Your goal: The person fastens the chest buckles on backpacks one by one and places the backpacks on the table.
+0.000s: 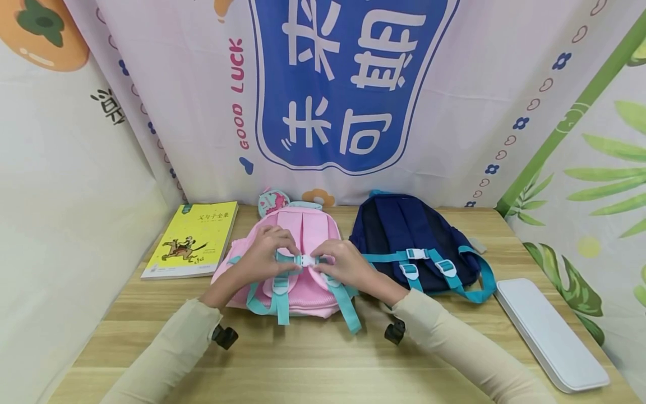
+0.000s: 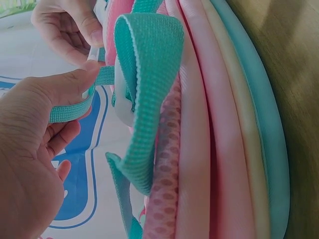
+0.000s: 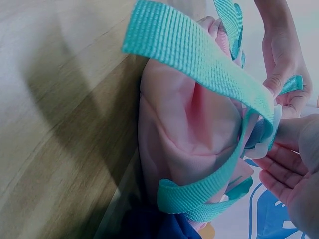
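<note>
A pink backpack (image 1: 324, 225) lies on the table with its shoulder straps up. Across those straps runs a turquoise chest strap with a white buckle (image 1: 307, 260) at its middle. My left hand (image 1: 266, 253) pinches the strap and buckle end on the left side; in the left wrist view, turquoise webbing (image 2: 70, 111) passes under the thumb. From the other side my right hand (image 1: 345, 262) pinches the buckle's right end, its fingertips close to the left ones. Loose turquoise strap ends (image 1: 347, 308) hang over the bag's near edge. The buckle is mostly hidden by fingers in both wrist views.
To the right lies a navy backpack (image 1: 393, 224) with turquoise straps, close beside the pink one. A yellow book (image 1: 197, 238) is on the left. A white, long case (image 1: 552, 336) lies near the table's right edge. A round pouch (image 1: 273, 202) sits behind the pink bag.
</note>
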The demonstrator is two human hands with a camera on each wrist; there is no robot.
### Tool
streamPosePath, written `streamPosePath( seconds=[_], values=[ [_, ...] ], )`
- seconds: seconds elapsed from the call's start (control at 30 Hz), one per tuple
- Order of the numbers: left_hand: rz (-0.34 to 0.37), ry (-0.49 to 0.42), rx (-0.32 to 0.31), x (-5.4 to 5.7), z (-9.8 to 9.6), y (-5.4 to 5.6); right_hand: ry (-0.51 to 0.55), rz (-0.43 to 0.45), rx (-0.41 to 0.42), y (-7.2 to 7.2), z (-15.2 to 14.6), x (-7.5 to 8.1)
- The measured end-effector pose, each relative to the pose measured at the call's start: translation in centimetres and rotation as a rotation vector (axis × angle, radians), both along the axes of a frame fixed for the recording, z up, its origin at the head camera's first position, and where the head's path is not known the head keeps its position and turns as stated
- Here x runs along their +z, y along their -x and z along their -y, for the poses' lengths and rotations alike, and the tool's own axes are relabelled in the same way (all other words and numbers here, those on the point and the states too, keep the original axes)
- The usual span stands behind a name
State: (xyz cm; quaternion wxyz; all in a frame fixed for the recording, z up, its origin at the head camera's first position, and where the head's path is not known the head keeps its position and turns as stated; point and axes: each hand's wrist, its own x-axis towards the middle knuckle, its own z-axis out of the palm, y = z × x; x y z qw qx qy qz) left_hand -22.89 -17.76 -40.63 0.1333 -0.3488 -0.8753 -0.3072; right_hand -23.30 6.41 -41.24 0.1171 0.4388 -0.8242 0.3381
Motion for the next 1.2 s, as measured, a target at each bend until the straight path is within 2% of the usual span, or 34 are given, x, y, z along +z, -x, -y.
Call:
streamPosePath(
  seconds=[0.2, 1.2],
  values=[
    [0.012, 0.000, 0.004, 0.01, -0.10, 0.06, -0.004, -0.001, 0.003, 0.18, 0.07, -0.13],
    [-0.048, 0.051, 0.021, -0.01, -0.06, -0.17, -0.023, 0.021, 0.000, 0.08, 0.19, -0.15]
  ],
)
